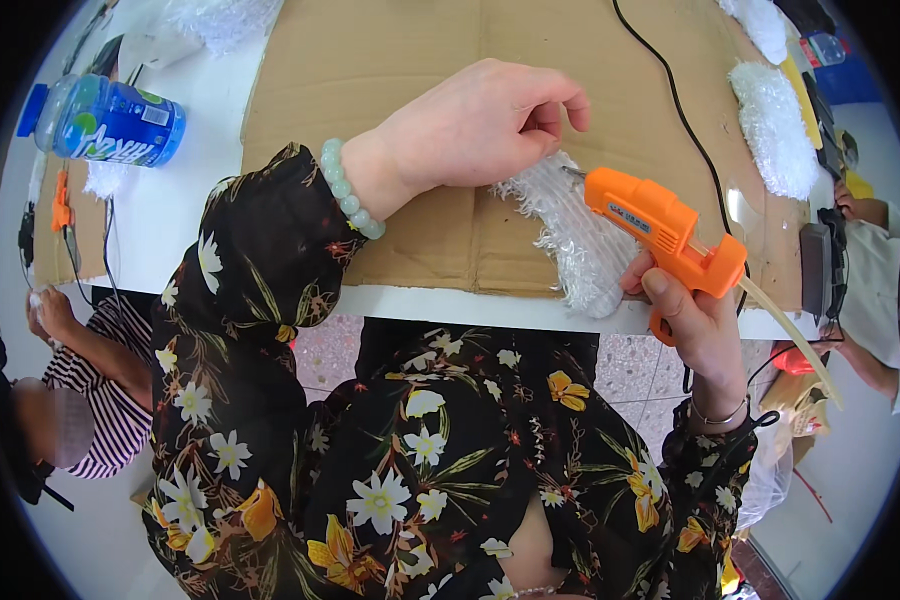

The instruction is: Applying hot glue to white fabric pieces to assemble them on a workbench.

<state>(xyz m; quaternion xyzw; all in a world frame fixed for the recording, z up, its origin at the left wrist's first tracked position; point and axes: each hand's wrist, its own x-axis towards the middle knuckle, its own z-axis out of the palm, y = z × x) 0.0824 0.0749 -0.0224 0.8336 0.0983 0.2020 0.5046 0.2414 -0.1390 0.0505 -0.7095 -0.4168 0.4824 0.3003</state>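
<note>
— Cardboard [390, 80] first: the brown sheet is the biggest thing we see, spread over the white table [170, 200], and we can place everything by it.

— Agreed. Left of the cardboard, on the bare table, a blue bottle [105, 122] lies on its side. Along the cardboard's right edge rests a white fluffy pad [775, 130], and a black cord [685, 120] runs down across the cardboard's right part.

— Then the piece in hand: a white fuzzy strip [580, 240] lies on the cardboard's near edge, its lower end hanging just over the table's rim.

— Our left hand [470, 125] comes in over the cardboard's middle, fingers curled and pinched on the strip's upper end, a pale green bead bracelet [350, 188] at the wrist.

— Our right hand [695, 320], at the cardboard's near right corner, is clamped round the handle of the orange glue gun [665, 225]. Its nozzle points left and touches the strip near the left hand's fingertips; a pale glue stick [790, 335] pokes out behind.

— So our hands are apart, each closed on its own thing.
</note>
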